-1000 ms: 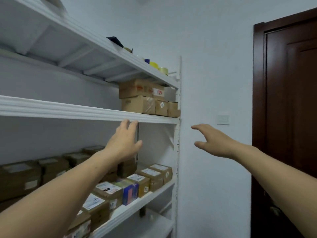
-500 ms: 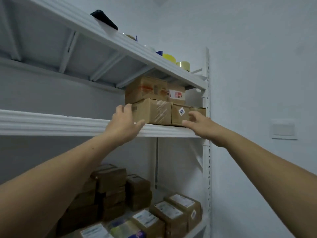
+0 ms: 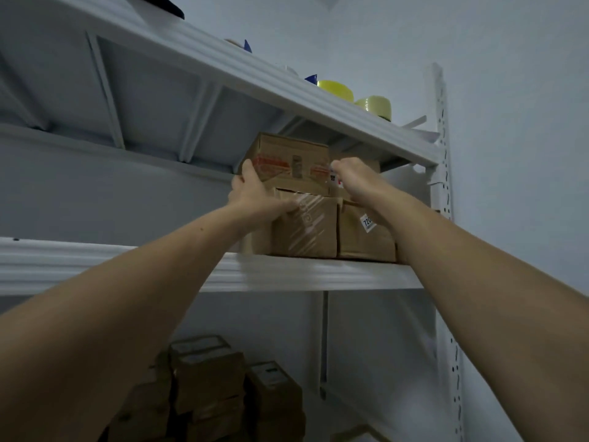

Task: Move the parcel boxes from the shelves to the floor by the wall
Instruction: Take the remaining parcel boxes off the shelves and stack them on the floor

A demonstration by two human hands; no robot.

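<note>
A brown parcel box with red tape point(image 3: 291, 162) lies on top of two larger cardboard boxes, a taped box point(image 3: 304, 229) and a labelled box point(image 3: 366, 232), on the upper white shelf point(image 3: 302, 272). My left hand point(image 3: 251, 194) grips the top box at its left end, thumb on the front corner. My right hand point(image 3: 352, 177) is curled at the box's right end, its fingers hidden behind the corner. A further box behind my right hand is mostly hidden.
Yellow tape rolls point(image 3: 373, 105) and a dark object point(image 3: 165, 6) sit on the highest shelf directly above. Several stacked parcel boxes point(image 3: 210, 384) fill the lower shelf. A perforated white upright point(image 3: 444, 193) and the wall stand at the right.
Both hands rose from the shelf edge and the lower boxes to the two ends of the top box. The camera moved closer and tilted up.
</note>
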